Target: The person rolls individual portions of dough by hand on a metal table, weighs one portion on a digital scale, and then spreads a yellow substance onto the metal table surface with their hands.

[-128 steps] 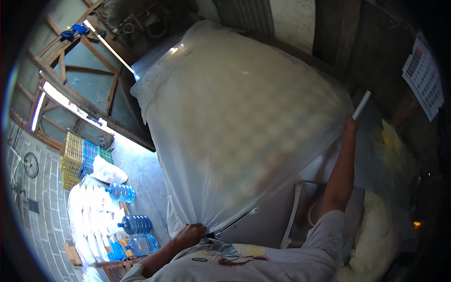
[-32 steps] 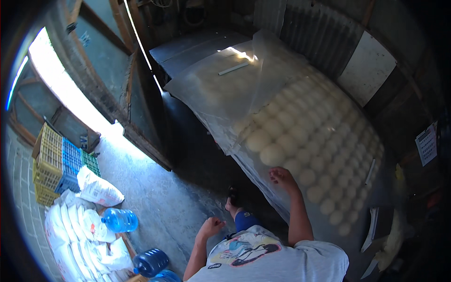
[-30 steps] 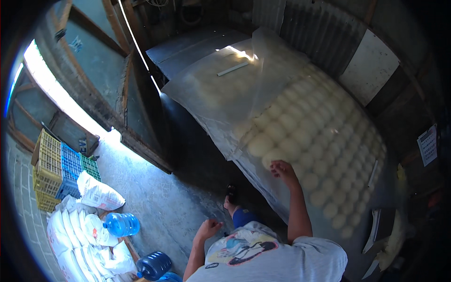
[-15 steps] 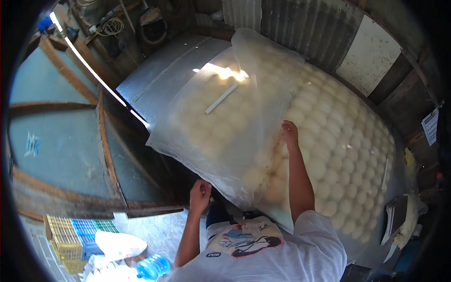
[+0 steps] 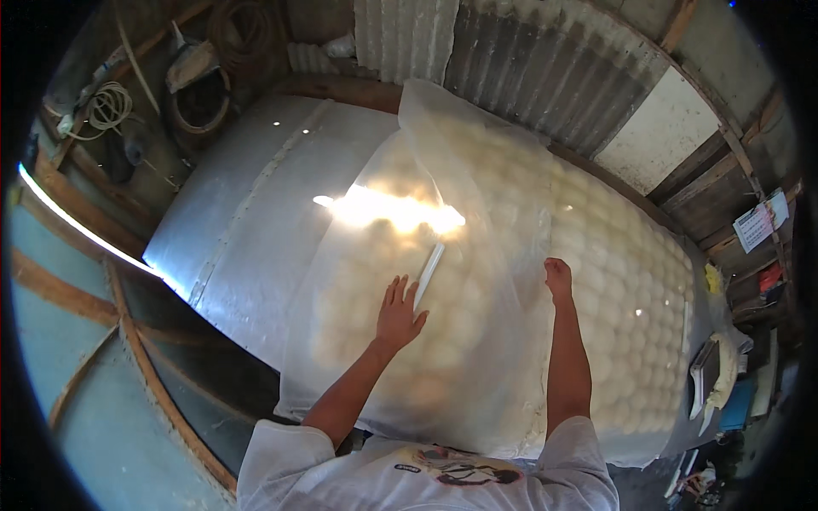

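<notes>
Clear plastic sheet [image 5: 503,341] lies over many pale round pieces that look like dough balls [image 5: 609,298], set in close rows on a metal-topped table [image 5: 264,192]. My left hand [image 5: 399,313] is open with its fingers spread, over the left part of the sheet. Right beside those fingers a white stick [image 5: 430,272] rests on the plastic; whether the hand touches it I cannot tell. Farther right, my right hand [image 5: 558,279] is closed, its fingertips pinched at a sheet edge that runs toward me. Glare hides part of the sheet beyond the stick.
Corrugated metal [image 5: 545,77] and a white panel [image 5: 656,128] line the far wall. At the left stands a blue panel with wooden ribs [image 5: 128,341]. A notebook-like item [image 5: 705,375] lies at the table's right end. Coiled cable [image 5: 111,106] hangs at the upper left.
My left hand has moved from beside the table's near edge onto the sheet, next to the stick, and opened. The sheet's near left corner lies flatter. My view has shifted left.
</notes>
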Demonstrator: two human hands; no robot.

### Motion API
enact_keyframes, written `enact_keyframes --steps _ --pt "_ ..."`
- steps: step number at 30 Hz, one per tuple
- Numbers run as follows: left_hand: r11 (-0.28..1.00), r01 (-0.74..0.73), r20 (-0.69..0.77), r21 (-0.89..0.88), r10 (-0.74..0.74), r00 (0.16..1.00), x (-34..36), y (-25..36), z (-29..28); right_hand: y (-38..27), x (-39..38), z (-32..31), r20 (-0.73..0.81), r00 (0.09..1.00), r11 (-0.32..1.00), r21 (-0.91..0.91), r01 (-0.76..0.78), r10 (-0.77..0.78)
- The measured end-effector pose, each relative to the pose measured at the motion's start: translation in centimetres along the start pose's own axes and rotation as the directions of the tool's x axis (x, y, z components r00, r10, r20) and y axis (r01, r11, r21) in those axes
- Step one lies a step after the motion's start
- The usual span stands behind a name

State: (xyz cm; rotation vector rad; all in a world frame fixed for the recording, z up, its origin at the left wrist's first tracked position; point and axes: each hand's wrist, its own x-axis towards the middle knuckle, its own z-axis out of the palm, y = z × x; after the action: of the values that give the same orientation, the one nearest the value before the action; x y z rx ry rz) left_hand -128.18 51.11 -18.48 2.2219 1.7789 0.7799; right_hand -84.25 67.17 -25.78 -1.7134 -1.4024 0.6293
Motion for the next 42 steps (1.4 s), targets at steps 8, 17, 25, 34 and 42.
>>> enact_keyframes --steps 8,17,25,34,42 --pt "0.995 0.008 0.132 0.097 -0.021 0.991 2.0 -6.4 0.5 -0.9 13.2 4.1 -0.227 0.954 0.904 -0.418 0.087 -0.197" --pt "0.998 0.057 0.368 0.003 -0.054 0.928 3.2 -8.6 -0.9 -6.2 30.7 9.7 -0.426 0.874 0.723 -0.524 -0.450 0.235" --pt "0.992 0.097 0.489 -0.081 -0.045 0.871 2.1 -10.6 -0.7 -0.2 44.1 2.9 -0.042 0.936 0.447 -0.886 0.127 -0.349" --pt "0.989 0.136 0.551 -0.062 -0.080 0.831 2.8 -10.5 -2.3 -12.5 35.8 10.2 -0.222 0.769 0.156 -0.975 -0.160 -0.600" --pt "0.981 0.194 0.498 -0.025 -0.156 0.853 2.0 -10.4 -2.8 -35.3 26.9 37.5 0.306 0.508 0.386 -0.379 0.841 -0.805"
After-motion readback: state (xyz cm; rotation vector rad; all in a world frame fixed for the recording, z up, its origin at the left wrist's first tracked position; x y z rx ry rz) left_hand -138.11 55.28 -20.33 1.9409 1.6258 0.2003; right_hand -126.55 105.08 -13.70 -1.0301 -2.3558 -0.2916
